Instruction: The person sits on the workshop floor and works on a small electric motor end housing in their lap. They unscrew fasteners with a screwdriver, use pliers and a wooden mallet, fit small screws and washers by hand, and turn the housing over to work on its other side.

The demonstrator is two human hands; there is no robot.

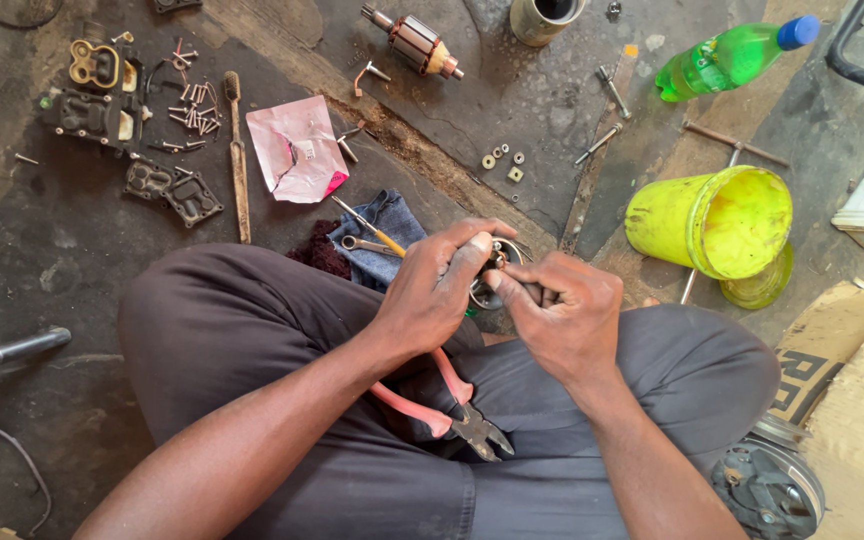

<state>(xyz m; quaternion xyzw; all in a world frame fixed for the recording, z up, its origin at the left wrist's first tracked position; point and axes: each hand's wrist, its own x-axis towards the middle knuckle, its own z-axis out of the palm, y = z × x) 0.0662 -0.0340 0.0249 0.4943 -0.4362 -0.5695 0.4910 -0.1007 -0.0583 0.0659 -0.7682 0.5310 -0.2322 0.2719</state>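
I sit cross-legged on a stained floor. My left hand [437,285] and my right hand [562,315] close together around a small round metal part [497,262] held over my lap; most of it is hidden by my fingers. My left thumb presses on its top. Pliers with pink handles [447,408] lie on my dark trousers just below my hands, jaws pointing right.
A yellow-green bucket [717,222] lies on its side to the right, a green bottle [732,55] beyond it. A motor armature [417,43], pink packet [299,148], loose screws [192,110], dark carburettor parts [92,105], a brush [238,160], washers [504,160] and cardboard [857,400] lie around.
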